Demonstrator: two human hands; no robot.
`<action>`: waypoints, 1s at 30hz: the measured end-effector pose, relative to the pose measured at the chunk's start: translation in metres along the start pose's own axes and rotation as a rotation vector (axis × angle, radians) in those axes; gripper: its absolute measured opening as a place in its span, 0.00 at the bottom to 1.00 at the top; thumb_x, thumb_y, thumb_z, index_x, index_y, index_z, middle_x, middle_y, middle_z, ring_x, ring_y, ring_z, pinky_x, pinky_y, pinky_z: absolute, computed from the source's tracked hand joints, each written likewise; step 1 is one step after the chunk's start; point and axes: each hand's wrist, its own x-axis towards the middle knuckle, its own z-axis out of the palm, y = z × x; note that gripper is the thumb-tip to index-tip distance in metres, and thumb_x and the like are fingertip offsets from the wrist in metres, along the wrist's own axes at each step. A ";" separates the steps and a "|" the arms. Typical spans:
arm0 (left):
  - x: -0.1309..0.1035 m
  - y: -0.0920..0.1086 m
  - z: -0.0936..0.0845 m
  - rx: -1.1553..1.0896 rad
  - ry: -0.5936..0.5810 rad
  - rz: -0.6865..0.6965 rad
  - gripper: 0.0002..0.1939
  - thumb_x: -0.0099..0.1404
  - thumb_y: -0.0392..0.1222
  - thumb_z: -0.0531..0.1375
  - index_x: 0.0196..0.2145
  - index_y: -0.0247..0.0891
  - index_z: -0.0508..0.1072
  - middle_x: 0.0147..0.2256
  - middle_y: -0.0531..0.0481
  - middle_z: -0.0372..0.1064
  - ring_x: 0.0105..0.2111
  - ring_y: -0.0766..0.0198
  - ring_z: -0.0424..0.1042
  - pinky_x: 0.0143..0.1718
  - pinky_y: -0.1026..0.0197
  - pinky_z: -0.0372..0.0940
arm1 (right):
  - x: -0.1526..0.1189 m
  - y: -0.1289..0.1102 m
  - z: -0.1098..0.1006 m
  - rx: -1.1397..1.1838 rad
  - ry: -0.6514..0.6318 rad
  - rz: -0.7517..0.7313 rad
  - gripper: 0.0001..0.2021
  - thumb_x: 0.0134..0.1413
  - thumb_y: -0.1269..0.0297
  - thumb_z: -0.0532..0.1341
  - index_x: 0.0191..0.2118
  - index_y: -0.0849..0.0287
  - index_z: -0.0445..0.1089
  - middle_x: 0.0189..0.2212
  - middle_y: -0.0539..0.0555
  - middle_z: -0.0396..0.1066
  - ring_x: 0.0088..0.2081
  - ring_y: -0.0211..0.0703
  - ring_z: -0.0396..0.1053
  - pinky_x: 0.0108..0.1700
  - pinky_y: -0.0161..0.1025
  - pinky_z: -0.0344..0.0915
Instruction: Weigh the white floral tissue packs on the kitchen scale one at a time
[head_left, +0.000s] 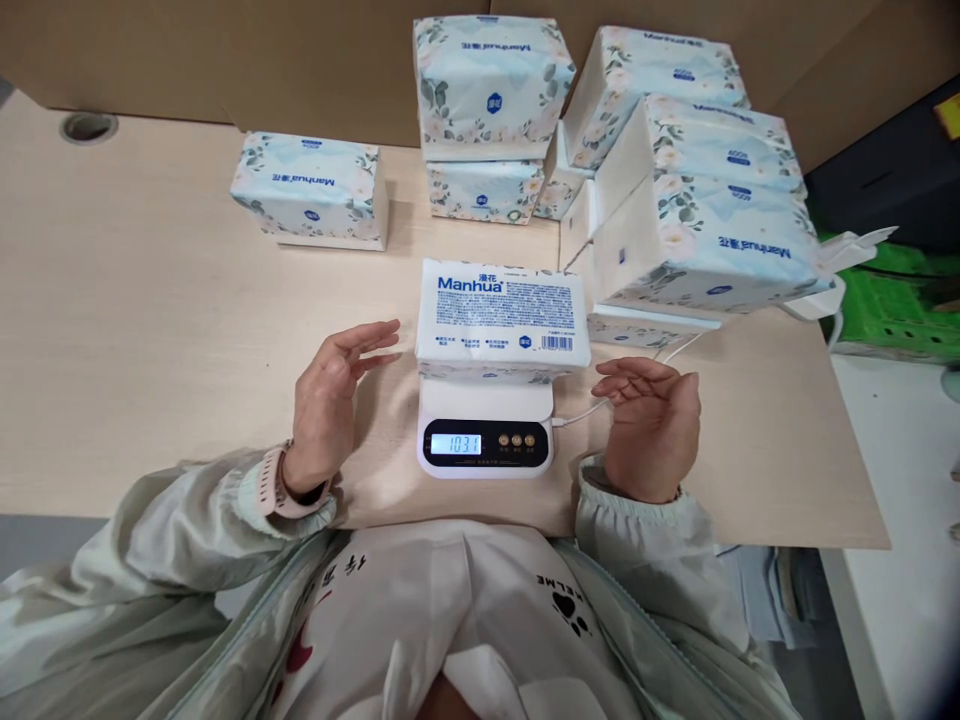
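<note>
A white tissue pack with blue Manhua lettering [502, 315] rests on a small white scale [485, 400] near the table's front edge. The scale's lit display shows digits that look like 103.1. Just left of the pack is my left hand [330, 405], its fingers apart and holding nothing, with a pink watch band at the wrist. On the other side, my right hand [651, 425] is raised palm-up with its fingers loosely curled apart, nothing in it. Neither hand touches the pack.
One floral tissue pack [307, 190] lies at the back left of the wooden table [135, 300]. Several more are stacked at the back [491, 90] and right [735, 240]. A white cable [585, 412] runs from the scale. Green crates [900, 300] stand far right.
</note>
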 end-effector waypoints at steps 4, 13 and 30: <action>0.000 0.000 0.000 0.018 0.002 -0.009 0.19 0.76 0.58 0.59 0.51 0.45 0.83 0.57 0.44 0.81 0.58 0.49 0.79 0.58 0.45 0.76 | 0.000 0.000 0.000 -0.014 -0.006 0.013 0.26 0.68 0.40 0.58 0.30 0.52 0.82 0.30 0.55 0.81 0.28 0.45 0.70 0.36 0.46 0.66; 0.000 0.002 -0.001 0.006 -0.016 -0.002 0.18 0.77 0.58 0.59 0.51 0.47 0.83 0.56 0.46 0.81 0.58 0.49 0.78 0.59 0.44 0.77 | -0.003 -0.001 0.000 -0.033 -0.019 0.028 0.26 0.69 0.40 0.56 0.29 0.51 0.82 0.31 0.54 0.81 0.30 0.45 0.70 0.38 0.46 0.66; -0.001 0.001 -0.001 0.036 -0.074 0.091 0.20 0.79 0.54 0.58 0.58 0.43 0.81 0.63 0.41 0.77 0.65 0.47 0.75 0.65 0.39 0.73 | -0.008 0.003 0.001 -0.071 -0.073 -0.049 0.27 0.71 0.38 0.57 0.37 0.56 0.83 0.38 0.55 0.85 0.39 0.45 0.79 0.46 0.46 0.73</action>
